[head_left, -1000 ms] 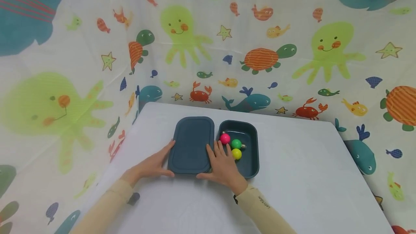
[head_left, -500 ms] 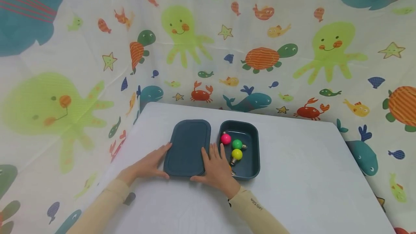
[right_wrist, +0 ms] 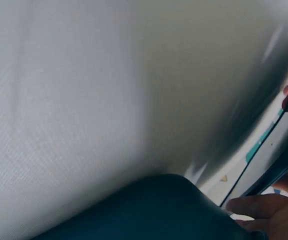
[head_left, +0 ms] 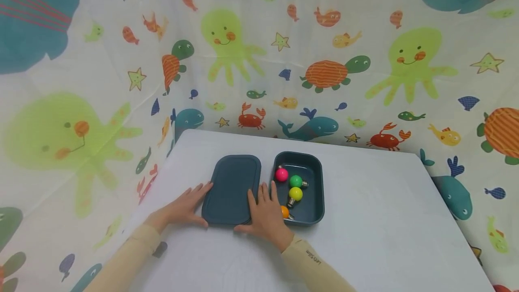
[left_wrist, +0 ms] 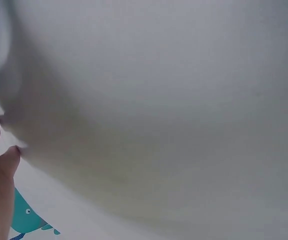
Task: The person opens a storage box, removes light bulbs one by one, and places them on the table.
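Observation:
A dark blue rectangular lid with rounded corners lies on the white table, between my two hands. My left hand is at its left side, fingertips at the edge and thumb by the front left corner. Along the right edge rests my right hand, fingers extended forward and thumb at the front edge. To the right stands a matching open box with small coloured bulbs inside: a pink bulb, a green bulb, a yellow bulb and an orange bulb, partly hidden by my right hand.
The white table extends to the right of the box. A curtain printed with sea animals hangs behind the table and along its sides. In the right wrist view the box's dark wall fills the bottom.
Both hands and the lid have shifted left and toward me, widening the gap to the box. The orange bulb has come into view from behind my right hand.

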`<move>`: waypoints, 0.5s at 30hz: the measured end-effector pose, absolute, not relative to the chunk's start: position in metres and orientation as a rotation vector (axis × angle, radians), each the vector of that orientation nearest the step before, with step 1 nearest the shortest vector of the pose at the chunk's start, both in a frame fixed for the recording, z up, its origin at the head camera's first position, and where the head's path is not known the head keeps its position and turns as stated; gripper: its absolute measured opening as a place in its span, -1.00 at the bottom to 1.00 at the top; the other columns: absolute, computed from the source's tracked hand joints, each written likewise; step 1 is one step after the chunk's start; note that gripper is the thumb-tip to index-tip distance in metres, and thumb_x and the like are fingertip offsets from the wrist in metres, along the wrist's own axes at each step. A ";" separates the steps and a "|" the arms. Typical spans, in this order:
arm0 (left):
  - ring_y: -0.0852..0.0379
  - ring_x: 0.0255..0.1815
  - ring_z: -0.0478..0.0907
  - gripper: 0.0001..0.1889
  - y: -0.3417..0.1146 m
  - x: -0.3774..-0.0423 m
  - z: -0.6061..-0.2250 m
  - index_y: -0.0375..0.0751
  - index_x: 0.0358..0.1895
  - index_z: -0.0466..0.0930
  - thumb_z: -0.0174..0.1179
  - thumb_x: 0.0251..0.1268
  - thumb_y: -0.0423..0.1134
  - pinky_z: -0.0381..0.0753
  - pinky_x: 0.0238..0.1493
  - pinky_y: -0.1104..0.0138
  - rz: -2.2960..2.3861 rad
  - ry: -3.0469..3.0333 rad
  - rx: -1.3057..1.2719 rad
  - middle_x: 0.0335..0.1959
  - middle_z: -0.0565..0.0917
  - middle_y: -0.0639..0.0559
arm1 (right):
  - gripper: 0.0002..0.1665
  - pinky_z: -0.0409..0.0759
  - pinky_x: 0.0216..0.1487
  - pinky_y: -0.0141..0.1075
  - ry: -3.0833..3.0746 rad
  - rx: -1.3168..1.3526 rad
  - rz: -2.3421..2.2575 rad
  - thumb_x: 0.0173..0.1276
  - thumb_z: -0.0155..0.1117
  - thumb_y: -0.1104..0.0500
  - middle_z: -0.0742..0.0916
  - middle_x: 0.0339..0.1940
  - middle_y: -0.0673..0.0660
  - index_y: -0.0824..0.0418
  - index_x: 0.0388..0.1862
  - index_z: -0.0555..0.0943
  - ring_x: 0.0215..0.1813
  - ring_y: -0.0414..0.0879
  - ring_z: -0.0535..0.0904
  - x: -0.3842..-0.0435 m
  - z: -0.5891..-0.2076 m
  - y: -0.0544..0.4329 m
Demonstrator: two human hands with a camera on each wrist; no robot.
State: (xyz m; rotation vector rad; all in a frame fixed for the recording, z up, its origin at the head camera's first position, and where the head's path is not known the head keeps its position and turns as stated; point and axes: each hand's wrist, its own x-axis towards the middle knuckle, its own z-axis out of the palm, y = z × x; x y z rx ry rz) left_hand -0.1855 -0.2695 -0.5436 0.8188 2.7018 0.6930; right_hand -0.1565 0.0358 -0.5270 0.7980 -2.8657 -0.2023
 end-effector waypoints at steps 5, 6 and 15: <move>-0.42 0.50 -0.04 0.32 -0.271 -0.184 -0.543 -0.34 0.54 -0.06 0.46 -0.22 0.32 -0.11 0.37 -0.35 0.666 2.719 0.837 0.52 0.08 -0.33 | 0.37 -0.31 0.50 0.22 -2.868 0.805 -0.247 -0.06 -0.22 -0.81 0.43 0.38 0.40 0.16 0.43 0.39 0.47 0.25 0.25 -0.155 -0.533 0.033; -0.43 0.49 -0.03 0.32 -0.271 -0.184 -0.544 -0.35 0.53 -0.05 0.47 -0.22 0.32 -0.10 0.36 -0.36 0.658 2.726 0.847 0.52 0.09 -0.34 | 0.38 -0.31 0.50 0.22 -2.868 0.806 -0.260 -0.06 -0.23 -0.81 0.44 0.38 0.40 0.17 0.43 0.40 0.47 0.25 0.25 -0.155 -0.534 0.032; -0.39 0.51 -0.05 0.30 -0.271 -0.184 -0.547 -0.31 0.54 -0.04 0.41 -0.18 0.38 -0.11 0.39 -0.32 0.603 2.734 0.827 0.53 0.10 -0.29 | 0.33 -0.34 0.47 0.27 -2.878 0.850 -0.425 -0.02 -0.21 -0.79 0.51 0.36 0.24 0.21 0.33 0.50 0.44 0.16 0.32 -0.152 -0.533 0.028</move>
